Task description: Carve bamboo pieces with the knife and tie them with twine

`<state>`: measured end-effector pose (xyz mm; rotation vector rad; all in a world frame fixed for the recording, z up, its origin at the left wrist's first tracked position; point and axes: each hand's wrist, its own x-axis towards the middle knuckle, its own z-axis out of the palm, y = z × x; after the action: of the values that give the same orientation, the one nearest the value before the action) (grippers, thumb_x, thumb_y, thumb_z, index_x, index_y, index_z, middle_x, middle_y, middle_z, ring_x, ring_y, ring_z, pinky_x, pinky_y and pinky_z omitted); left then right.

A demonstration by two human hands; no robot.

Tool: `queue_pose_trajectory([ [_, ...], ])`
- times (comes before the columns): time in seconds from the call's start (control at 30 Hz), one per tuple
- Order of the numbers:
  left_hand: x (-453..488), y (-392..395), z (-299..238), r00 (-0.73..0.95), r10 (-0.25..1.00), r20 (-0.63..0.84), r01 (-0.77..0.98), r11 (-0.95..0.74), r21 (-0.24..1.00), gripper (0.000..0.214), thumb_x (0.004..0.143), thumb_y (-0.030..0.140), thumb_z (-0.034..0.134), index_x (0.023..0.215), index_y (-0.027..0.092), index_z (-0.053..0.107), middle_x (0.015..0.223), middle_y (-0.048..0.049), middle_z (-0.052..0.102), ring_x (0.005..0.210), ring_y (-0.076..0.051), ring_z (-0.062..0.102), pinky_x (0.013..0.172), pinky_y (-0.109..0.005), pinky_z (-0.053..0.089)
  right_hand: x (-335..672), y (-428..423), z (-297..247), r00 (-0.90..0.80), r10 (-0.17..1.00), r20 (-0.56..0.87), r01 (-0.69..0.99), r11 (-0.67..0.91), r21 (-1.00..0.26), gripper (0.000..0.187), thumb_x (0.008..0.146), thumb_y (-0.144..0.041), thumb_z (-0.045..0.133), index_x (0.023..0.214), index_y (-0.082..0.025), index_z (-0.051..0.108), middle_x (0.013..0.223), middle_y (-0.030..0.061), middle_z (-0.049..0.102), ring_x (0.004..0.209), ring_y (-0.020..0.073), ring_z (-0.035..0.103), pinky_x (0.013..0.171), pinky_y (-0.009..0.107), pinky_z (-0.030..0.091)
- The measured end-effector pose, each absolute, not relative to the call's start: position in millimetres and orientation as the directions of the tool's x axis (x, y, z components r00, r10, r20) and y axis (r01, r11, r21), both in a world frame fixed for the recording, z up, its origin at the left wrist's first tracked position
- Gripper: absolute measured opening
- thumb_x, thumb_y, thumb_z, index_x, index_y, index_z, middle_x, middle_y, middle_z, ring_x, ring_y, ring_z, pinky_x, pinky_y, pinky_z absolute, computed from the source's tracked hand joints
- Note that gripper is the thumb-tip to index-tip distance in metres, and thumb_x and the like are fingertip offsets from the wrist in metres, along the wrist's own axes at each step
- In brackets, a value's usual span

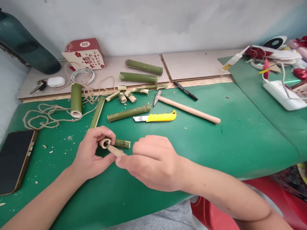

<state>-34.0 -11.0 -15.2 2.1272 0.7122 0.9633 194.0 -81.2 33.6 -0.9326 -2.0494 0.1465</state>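
My left hand point(92, 153) is closed around a short bamboo tube point(101, 143), its hollow end facing me. In my right hand point(155, 161) is a slim tool with a wooden handle point(115, 151); its narrow dark tip is at the tube's opening, and how far it reaches inside I cannot tell. Just behind the left fingers lies a thin bamboo piece point(122, 143) with a small black drawing on it. A split bamboo length point(98, 112) extends away beyond that hand. Farther back lie a yellow utility knife point(160, 117) with its blade out and another bamboo stick point(128, 113).
A hammer point(189, 110) and black marker point(185, 90) lie beyond my right hand. Tangled twine point(45, 116), a wider bamboo tube point(76, 100) and a phone point(16, 159) are on the left. Bamboo offcuts point(130, 96) lie mid-table, and a white power strip point(284, 94) at right.
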Motion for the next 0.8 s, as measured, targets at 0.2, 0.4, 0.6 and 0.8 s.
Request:
queue_pose_trajectory([
  [0.2, -30.2, -11.1, -12.8, 0.586, 0.689, 0.426, 0.147, -0.608, 0.780, 0.049, 0.086, 0.021, 0.079, 0.123, 0.026, 0.046, 0.081, 0.0025, 0.061, 0.064, -0.013, 0.060, 0.057, -0.027, 0.048, 194.3, -83.4, 34.0, -0.463, 0.667, 0.584, 0.503, 0.740, -0.446, 0.026, 0.103, -0.016, 0.051, 0.086, -0.024, 0.068, 0.073, -0.0030, 0.047, 0.063, 0.0123, 0.041, 0.060, 0.031, 0.031],
  [0.4, -28.3, -10.6, -12.1, 0.611, 0.659, 0.438, 0.118, -0.623, 0.774, 0.048, 0.086, 0.033, 0.083, 0.117, 0.025, 0.047, 0.081, 0.0006, 0.063, 0.066, -0.015, 0.060, 0.058, -0.028, 0.048, 198.3, -80.0, 33.8, -0.486, 0.625, 0.611, 0.389, 0.781, -0.489, 0.020, 0.094, -0.008, 0.049, 0.101, -0.018, 0.066, 0.083, 0.0008, 0.055, 0.071, 0.0141, 0.048, 0.068, 0.029, 0.041],
  [0.6, -31.8, -11.5, -13.3, 0.633, 0.661, 0.403, 0.155, -0.619, 0.770, 0.040, 0.087, 0.032, 0.080, 0.113, 0.025, 0.050, 0.081, 0.0003, 0.062, 0.067, -0.014, 0.059, 0.058, -0.027, 0.044, 197.3, -80.6, 32.6, -0.516, 0.624, 0.587, 0.385, 0.781, -0.492, 0.021, 0.094, -0.007, 0.048, 0.105, -0.016, 0.063, 0.088, 0.0023, 0.057, 0.073, 0.0144, 0.049, 0.069, 0.030, 0.043],
  [0.8, -31.1, -10.7, -6.6, 0.637, 0.673, 0.375, 0.214, -0.622, 0.753, 0.039, 0.085, 0.045, 0.082, 0.105, 0.024, 0.056, 0.082, -0.0010, 0.065, 0.067, -0.015, 0.059, 0.059, -0.029, 0.046, 198.5, -80.0, 35.2, -0.480, 0.641, 0.599, 0.331, 0.765, -0.552, 0.021, 0.092, -0.005, 0.049, 0.103, -0.014, 0.064, 0.087, 0.0022, 0.058, 0.074, 0.0140, 0.049, 0.070, 0.029, 0.045],
])
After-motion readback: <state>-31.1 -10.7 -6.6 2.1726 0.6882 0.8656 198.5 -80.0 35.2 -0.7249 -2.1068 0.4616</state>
